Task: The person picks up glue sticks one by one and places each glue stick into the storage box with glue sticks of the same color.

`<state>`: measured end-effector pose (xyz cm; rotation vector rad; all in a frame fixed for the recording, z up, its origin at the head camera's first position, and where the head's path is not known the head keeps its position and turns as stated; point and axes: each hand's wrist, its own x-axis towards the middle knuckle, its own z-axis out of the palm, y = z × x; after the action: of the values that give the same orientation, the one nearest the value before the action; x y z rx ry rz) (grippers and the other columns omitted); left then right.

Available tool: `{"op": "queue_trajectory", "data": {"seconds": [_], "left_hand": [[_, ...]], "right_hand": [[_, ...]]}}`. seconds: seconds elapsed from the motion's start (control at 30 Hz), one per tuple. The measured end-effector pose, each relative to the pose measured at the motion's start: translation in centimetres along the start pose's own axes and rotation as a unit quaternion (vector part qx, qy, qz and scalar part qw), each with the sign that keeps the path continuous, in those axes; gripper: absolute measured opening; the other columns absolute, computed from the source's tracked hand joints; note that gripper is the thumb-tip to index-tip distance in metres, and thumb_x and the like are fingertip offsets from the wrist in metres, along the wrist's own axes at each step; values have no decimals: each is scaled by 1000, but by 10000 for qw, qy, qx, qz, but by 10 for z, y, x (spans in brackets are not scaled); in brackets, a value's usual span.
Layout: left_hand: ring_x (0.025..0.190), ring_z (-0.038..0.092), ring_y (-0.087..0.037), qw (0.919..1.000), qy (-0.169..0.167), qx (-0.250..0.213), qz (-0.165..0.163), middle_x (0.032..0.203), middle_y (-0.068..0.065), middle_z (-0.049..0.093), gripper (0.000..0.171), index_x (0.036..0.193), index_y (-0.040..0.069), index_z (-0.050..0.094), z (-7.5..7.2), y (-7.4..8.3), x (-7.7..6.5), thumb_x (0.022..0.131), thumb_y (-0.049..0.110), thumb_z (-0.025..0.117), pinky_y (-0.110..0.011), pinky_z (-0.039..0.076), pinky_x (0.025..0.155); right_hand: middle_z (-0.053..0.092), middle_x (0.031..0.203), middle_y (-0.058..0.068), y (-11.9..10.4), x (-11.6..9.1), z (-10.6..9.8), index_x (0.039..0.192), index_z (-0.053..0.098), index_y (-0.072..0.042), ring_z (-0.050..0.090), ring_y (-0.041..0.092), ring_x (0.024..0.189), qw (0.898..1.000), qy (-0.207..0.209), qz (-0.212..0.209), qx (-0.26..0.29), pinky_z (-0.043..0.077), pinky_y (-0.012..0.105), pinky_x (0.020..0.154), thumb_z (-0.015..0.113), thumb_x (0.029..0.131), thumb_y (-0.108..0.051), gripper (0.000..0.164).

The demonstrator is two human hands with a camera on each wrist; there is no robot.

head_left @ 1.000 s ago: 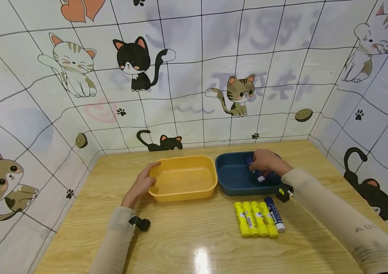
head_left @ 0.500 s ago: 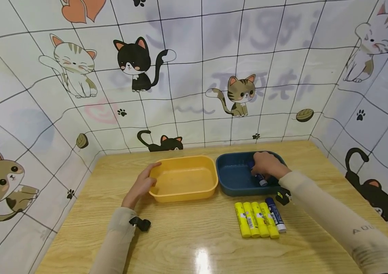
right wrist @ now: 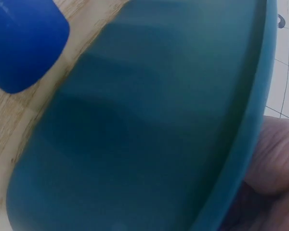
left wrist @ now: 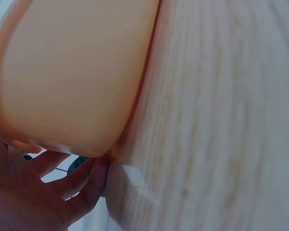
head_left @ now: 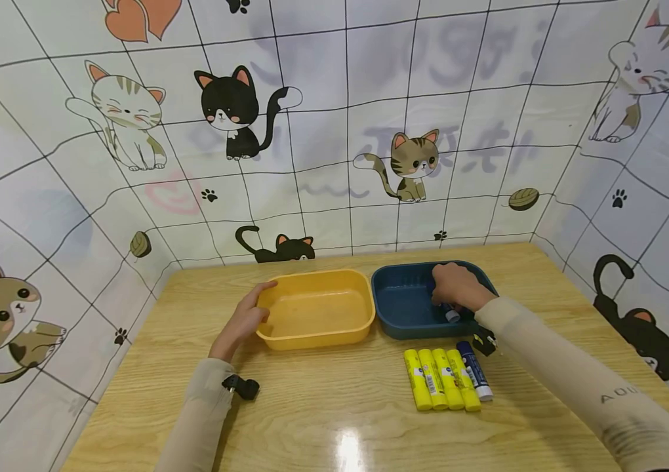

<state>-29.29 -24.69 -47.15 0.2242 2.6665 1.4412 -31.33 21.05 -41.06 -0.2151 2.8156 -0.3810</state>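
My left hand (head_left: 246, 321) grips the left end of a yellow plastic bin (head_left: 313, 342), thumb over the rim; in the left wrist view its fingers (left wrist: 86, 187) lie against the bin's outer end. Inside a dark blue bin (head_left: 399, 318), my right hand (head_left: 458, 287) holds a dark blue glue stick (head_left: 451, 315). Only the pale end of that stick shows below the fingers. The right wrist view has the blue bin's outer wall (right wrist: 149, 120) hiding most of the hand.
In front of the blue bin lie several yellow glue sticks (head_left: 442, 380) in a row, with a dark blue glue stick (head_left: 475, 372) at their right. The bins stand side by side on a wooden table (head_left: 299, 413). Cat-printed sheets (head_left: 323, 151) enclose the back and sides.
My right hand has sunk slightly lower into the blue bin with the glue stick, now covering more of it. My left hand stays on the yellow bin.
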Motion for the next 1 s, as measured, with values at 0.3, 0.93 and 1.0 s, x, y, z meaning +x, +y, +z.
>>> {"op": "queue_trajectory", "data": {"seconds": [0.3,0.93,1.0], "left_hand": [[128,41,-35,10000,-2,-3,-25,165,-15,37,80,156,15,43,1,1,0,79,-5,49,-44,36,92],[129,40,-33,9999,16,112,7,166,-12,37,80,156,15,43,3,-5,4,78,-4,48,-44,35,96],[130,41,-33,9999,17,116,20,166,-12,37,80,156,15,43,2,-5,4,78,-4,48,-45,35,97]], "right_hand": [[66,69,14,0,-1,-1,96,66,0,68,27,54,10000,70,5,-69,51,30,46,70,91,-7,10],[67,74,12,14,-1,-12,91,67,0,67,25,57,9999,-81,93,-44,54,31,50,75,87,-10,14],[66,71,11,14,-1,-12,88,68,-2,66,23,55,9999,-77,93,-94,53,31,49,76,87,-11,12]]}}
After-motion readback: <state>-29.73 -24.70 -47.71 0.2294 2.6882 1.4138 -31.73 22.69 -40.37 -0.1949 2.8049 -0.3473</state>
